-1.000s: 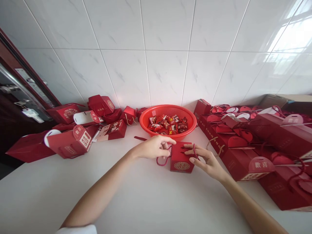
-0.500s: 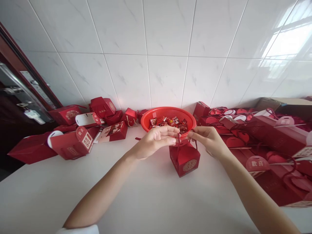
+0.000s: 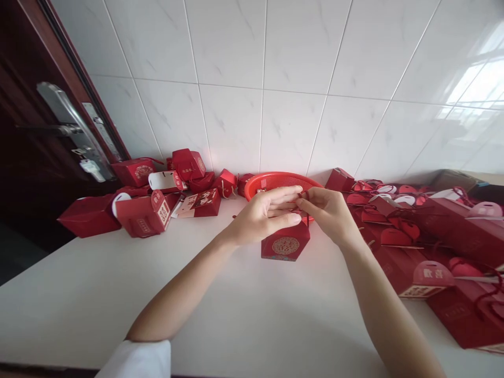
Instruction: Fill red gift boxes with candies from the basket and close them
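Note:
A small red gift box (image 3: 285, 244) with a round gold emblem is in front of the basket, below my hands. My right hand (image 3: 328, 212) pinches the dark red cord (image 3: 307, 218) of this box. My left hand (image 3: 265, 215) is at the cord's upper part, thumb below and fingers stretched over the box; whether it grips the cord is hidden. Both hands meet at the fingertips. Behind them sits the red plastic basket (image 3: 252, 184), its contents mostly covered by my hands.
Several red boxes (image 3: 144, 215) lie on the left of the white table (image 3: 236, 315). Many flatter red boxes with cords (image 3: 397, 236) are piled on the right. A tiled wall (image 3: 232, 126) rises behind, and a door handle (image 3: 74, 126) shows at left.
The view has shifted left. My hands have come together over the cord, and the box has turned so that its gold emblem faces me.

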The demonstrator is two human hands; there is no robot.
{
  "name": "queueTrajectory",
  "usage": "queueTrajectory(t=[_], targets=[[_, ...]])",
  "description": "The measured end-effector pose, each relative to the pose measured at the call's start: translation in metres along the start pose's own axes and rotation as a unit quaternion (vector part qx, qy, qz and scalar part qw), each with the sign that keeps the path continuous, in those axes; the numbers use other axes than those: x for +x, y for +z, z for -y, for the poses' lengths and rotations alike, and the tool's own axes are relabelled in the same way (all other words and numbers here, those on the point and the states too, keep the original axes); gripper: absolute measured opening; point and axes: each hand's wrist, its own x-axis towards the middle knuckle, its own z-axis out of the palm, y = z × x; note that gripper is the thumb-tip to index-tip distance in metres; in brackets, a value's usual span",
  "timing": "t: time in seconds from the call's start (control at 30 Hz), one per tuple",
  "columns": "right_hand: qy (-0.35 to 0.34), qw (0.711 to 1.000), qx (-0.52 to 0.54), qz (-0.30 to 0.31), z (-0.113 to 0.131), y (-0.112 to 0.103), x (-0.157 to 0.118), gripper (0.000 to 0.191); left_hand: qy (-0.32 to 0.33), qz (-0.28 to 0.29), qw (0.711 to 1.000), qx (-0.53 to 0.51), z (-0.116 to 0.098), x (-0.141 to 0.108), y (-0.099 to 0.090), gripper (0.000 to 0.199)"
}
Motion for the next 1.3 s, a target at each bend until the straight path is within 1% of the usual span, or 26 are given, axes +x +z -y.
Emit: queueTrajectory(t=[0.07,0.1,0.13,0.2,0.23,0.27,0.37,0.4,0.47,0.53,0.63,0.7,0.73,0.8,0.87,0.9,0.93,1.0,1.07,1.13,1.2,1.23,1.3], targets=[[0.002,1.0,0.015,-0.014,0.001,0.003,0.001,0.027,0.018,-0.022,0.998,0.055,0.001,0.0,0.001,0.061],[0.003,0.999,0.026,-0.022,0.001,0.005,0.001,0.025,0.029,-0.043,0.994,0.097,0.003,0.0,0.002,0.06],[0.005,0.999,0.038,-0.028,0.002,0.006,0.001,0.024,0.04,-0.069,0.986,0.145,0.005,0.002,0.003,0.06],[0.006,0.997,0.065,-0.041,0.005,0.007,0.001,0.022,0.057,-0.119,0.962,0.238,0.013,0.005,0.005,0.059],[0.005,0.996,0.077,-0.045,0.007,0.007,0.0,0.021,0.06,-0.134,0.951,0.272,0.018,0.008,0.007,0.057],[0.005,0.995,0.089,-0.046,0.008,0.006,0.0,0.02,0.057,-0.135,0.945,0.292,0.024,0.011,0.009,0.051],[0.009,0.993,0.114,-0.035,0.012,0.002,-0.002,0.018,0.024,-0.089,0.95,0.297,0.039,0.018,0.014,0.018],[0.012,0.993,0.116,-0.03,0.012,0.0,-0.003,0.017,0.013,-0.072,0.954,0.292,0.043,0.02,0.015,0.013],[0.018,0.994,0.106,-0.027,0.012,-0.003,-0.003,0.017,0.005,-0.045,0.958,0.284,0.048,0.022,0.019,0.016],[0.024,0.995,0.093,-0.018,0.011,-0.006,-0.004,0.017,0.014,-0.028,0.96,0.279,0.049,0.022,0.023,0.019],[0.03,0.994,0.103,0.008,0.012,-0.012,-0.003,0.017,0.024,-0.016,0.962,0.271,0.053,0.02,0.028,0.025],[0.03,0.991,0.128,-0.004,0.013,-0.017,-0.003,0.017,0.032,-0.016,0.968,0.25,0.06,0.018,0.033,0.039],[0.029,0.99,0.139,-0.025,0.013,-0.021,-0.003,0.017,0.049,-0.02,0.972,0.231,0.065,0.017,0.036,0.051],[0.016,0.985,0.152,-0.086,0.013,-0.029,-0.003,0.017,0.116,-0.036,0.977,0.176,0.079,0.015,0.044,0.073],[-0.017,0.974,0.163,-0.153,0.012,-0.04,-0.005,0.019,0.194,-0.05,0.972,0.126,0.095,0.012,0.054,0.084],[-0.038,0.968,0.17,-0.182,0.012,-0.046,-0.007,0.019,0.215,-0.042,0.969,0.115,0.104,0.01,0.06,0.084],[-0.059,0.961,0.175,-0.207,0.012,-0.053,-0.009,0.019,0.222,-0.028,0.968,0.116,0.113,0.007,0.066,0.081],[-0.088,0.949,0.171,-0.25,0.013,-0.07,-0.014,0.018,0.206,0.015,0.968,0.142,0.132,0.001,0.077,0.067],[-0.101,0.939,0.144,-0.296,0.018,-0.091,-0.022,0.015,0.183,0.078,0.963,0.18,0.148,-0.005,0.086,0.05],[-0.112,0.924,0.108,-0.349,0.026,-0.117,-0.031,0.014,0.162,0.153,0.951,0.215,0.161,-0.01,0.091,0.034],[-0.12,0.903,0.069,-0.407,0.034,-0.147,-0.041,0.018,0.146,0.206,0.937,0.239,0.167,-0.012,0.093,0.025],[-0.123,0.89,0.05,-0.436,0.038,-0.162,-0.047,0.02,0.143,0.216,0.934,0.246,0.168,-0.013,0.093,0.024],[-0.123,0.863,0.017,-0.49,0.045,-0.191,-0.058,0.025,0.144,0.216,0.931,0.256,0.166,-0.012,0.092,0.023]])
